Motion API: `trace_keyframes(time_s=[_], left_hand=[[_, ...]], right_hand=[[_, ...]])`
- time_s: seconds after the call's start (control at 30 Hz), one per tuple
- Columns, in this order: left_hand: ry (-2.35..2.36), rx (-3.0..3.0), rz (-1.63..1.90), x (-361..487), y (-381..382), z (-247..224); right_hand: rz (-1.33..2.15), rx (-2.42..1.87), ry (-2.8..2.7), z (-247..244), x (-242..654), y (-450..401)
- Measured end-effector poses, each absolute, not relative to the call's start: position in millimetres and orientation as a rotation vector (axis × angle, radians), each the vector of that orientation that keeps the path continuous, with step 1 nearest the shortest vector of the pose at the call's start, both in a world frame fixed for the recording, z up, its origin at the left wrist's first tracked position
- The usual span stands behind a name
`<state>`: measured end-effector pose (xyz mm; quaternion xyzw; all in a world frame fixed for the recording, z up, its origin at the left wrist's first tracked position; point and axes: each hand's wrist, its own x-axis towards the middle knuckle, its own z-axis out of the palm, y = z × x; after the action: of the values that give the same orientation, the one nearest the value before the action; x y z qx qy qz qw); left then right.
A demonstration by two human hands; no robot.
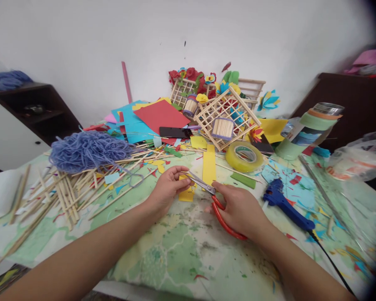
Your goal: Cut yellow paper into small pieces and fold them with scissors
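My left hand (166,189) is closed in a pinch, with a small piece of yellow paper (186,195) at its fingertips. In my right hand (242,209) are scissors (218,205) with red handles; their metal blades point left and reach the fingertips of my left hand. Just behind the blades lies a longer yellow paper strip (209,163) on the table. My left fingers partly hide the held paper, so I cannot tell how far the blades are into it.
Blue yarn (89,151) and loose bamboo sticks (69,196) lie left. Behind are red paper (161,119), a phone-like black object (174,132), stick lattices (228,117) with paper flowers and clear tape (244,156). A blue glue gun (285,205) with a cord lies right.
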<state>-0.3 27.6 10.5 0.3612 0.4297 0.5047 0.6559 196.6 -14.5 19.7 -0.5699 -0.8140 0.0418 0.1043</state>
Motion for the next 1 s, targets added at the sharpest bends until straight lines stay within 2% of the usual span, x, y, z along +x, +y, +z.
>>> trace_keyframes(time_s=[1.0], left_hand=[[0.962, 0.909, 1.110, -4.9, 31.8, 8.5]], right_hand=[[0.262, -1.669, -2.391, 22.1, 196.9, -15.1]])
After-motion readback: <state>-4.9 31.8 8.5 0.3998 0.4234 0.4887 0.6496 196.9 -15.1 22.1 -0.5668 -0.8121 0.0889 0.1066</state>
